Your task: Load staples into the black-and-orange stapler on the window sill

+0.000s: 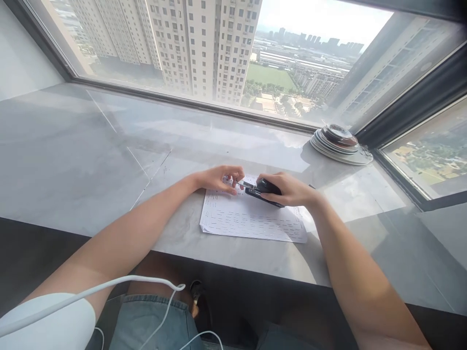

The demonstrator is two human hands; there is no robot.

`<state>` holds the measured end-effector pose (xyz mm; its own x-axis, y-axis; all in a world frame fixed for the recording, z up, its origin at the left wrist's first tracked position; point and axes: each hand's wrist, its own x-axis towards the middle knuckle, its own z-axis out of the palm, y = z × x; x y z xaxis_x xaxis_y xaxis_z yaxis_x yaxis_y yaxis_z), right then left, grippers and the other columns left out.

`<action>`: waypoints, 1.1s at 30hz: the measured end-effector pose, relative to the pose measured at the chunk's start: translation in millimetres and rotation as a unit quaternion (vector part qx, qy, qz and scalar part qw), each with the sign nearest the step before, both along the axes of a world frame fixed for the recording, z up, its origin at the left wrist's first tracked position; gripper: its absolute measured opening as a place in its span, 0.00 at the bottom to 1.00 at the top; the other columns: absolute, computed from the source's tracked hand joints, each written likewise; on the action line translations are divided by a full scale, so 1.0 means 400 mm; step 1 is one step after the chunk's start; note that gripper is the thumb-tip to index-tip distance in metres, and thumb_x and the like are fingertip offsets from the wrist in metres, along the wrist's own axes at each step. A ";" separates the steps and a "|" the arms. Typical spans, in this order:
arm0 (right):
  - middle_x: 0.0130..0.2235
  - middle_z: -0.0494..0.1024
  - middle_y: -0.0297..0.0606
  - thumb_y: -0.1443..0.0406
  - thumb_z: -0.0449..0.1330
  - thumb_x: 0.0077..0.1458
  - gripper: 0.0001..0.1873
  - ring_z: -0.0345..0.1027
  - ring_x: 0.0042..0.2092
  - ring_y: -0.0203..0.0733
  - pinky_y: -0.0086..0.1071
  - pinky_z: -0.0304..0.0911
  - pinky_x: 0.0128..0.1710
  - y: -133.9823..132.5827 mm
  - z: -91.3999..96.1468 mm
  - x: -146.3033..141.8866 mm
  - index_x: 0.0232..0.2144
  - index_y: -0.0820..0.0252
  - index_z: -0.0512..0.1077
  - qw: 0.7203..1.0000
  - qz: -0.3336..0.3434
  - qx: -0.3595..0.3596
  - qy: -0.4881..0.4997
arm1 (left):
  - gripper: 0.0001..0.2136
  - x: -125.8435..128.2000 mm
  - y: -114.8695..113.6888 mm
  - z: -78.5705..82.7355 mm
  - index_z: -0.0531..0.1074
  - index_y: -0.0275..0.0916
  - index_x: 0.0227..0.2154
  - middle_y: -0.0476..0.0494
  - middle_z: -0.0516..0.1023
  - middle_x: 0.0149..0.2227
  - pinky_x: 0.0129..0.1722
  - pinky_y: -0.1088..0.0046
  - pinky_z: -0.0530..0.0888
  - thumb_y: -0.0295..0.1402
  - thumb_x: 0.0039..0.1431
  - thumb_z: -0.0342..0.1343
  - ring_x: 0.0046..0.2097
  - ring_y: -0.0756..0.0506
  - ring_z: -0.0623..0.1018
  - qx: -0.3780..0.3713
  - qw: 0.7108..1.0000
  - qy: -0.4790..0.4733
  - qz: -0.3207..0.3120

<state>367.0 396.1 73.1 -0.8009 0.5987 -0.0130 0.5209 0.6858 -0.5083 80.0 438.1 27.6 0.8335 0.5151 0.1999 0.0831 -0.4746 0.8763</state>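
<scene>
A stack of printed white paper sheets (251, 218) lies on the grey stone sill (91, 160) in front of me. My right hand (292, 190) is closed around a black stapler (262, 190) resting on the far part of the sheets. My left hand (221, 179) pinches at the stapler's open front end, fingers curled on something small I cannot make out. The two hands nearly touch above the paper's top edge.
A stack of round plates (341, 143) sits at the far right corner by the window. A large window (233, 48) runs along the back edge. A white cable (109, 287) crosses my lap below the sill's front edge.
</scene>
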 end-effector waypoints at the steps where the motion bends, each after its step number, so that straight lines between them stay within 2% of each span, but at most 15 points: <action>1: 0.31 0.72 0.33 0.59 0.59 0.64 0.08 0.60 0.31 0.38 0.33 0.50 0.33 0.004 -0.001 0.005 0.39 0.57 0.69 1.000 -0.001 0.000 0.007 | 0.16 -0.001 0.000 0.001 0.74 0.41 0.42 0.44 0.82 0.40 0.42 0.68 0.73 0.35 0.52 0.71 0.37 0.48 0.78 -0.015 1.000 -0.007 -0.003; 5: 0.33 0.74 0.34 0.59 0.58 0.65 0.08 0.61 0.33 0.38 0.33 0.51 0.34 0.008 -0.005 0.010 0.37 0.57 0.69 1.000 0.020 -0.014 0.002 | 0.21 -0.004 0.003 0.004 0.73 0.42 0.46 0.40 0.84 0.43 0.40 0.69 0.74 0.34 0.51 0.72 0.36 0.48 0.79 -0.047 0.999 -0.003 -0.018; 12: 0.33 0.74 0.35 0.56 0.59 0.64 0.10 0.62 0.33 0.39 0.33 0.52 0.35 0.006 -0.024 -0.012 0.37 0.57 0.69 1.000 -0.004 0.010 0.007 | 0.17 0.002 0.006 0.001 0.77 0.40 0.45 0.41 0.83 0.43 0.39 0.70 0.72 0.35 0.53 0.70 0.37 0.49 0.78 -0.012 1.000 0.024 0.014; 19: 0.35 0.77 0.35 0.58 0.67 0.57 0.11 0.66 0.35 0.41 0.33 0.54 0.36 0.011 -0.050 -0.025 0.41 0.54 0.73 0.997 -0.060 0.045 0.001 | 0.16 0.029 -0.004 -0.022 0.75 0.41 0.40 0.48 0.79 0.36 0.34 0.73 0.68 0.41 0.53 0.70 0.33 0.50 0.74 0.088 0.990 0.057 0.099; 22: 0.38 0.79 0.36 0.58 0.68 0.55 0.18 0.69 0.38 0.44 0.34 0.57 0.37 0.012 -0.056 -0.027 0.48 0.51 0.75 0.995 -0.079 0.063 -0.009 | 0.16 0.044 -0.013 -0.027 0.74 0.42 0.39 0.50 0.78 0.34 0.32 0.73 0.66 0.44 0.52 0.70 0.31 0.50 0.73 0.130 0.979 0.079 0.136; 27: 0.49 0.80 0.36 0.59 0.61 0.62 0.24 0.71 0.40 0.42 0.34 0.62 0.38 0.004 -0.047 -0.026 0.60 0.43 0.70 0.996 -0.030 0.089 0.001 | 0.21 0.056 -0.028 -0.016 0.72 0.42 0.37 0.50 0.77 0.33 0.32 0.72 0.64 0.50 0.48 0.72 0.33 0.47 0.75 0.170 0.957 0.123 0.203; 30: 0.55 0.77 0.36 0.62 0.57 0.65 0.23 0.70 0.37 0.38 0.33 0.61 0.37 0.001 -0.042 -0.026 0.61 0.40 0.70 0.993 0.015 0.114 -0.005 | 0.24 0.060 -0.033 -0.011 0.72 0.42 0.38 0.50 0.78 0.34 0.31 0.73 0.63 0.52 0.47 0.71 0.32 0.47 0.75 0.177 0.949 0.140 0.219; 33: 0.55 0.77 0.34 0.64 0.56 0.66 0.23 0.70 0.36 0.37 0.33 0.60 0.36 0.001 -0.041 -0.031 0.60 0.37 0.72 0.989 0.045 0.140 -0.023 | 0.22 0.063 -0.035 -0.012 0.72 0.42 0.37 0.50 0.79 0.36 0.31 0.73 0.62 0.51 0.47 0.71 0.32 0.48 0.74 0.186 0.947 0.141 0.220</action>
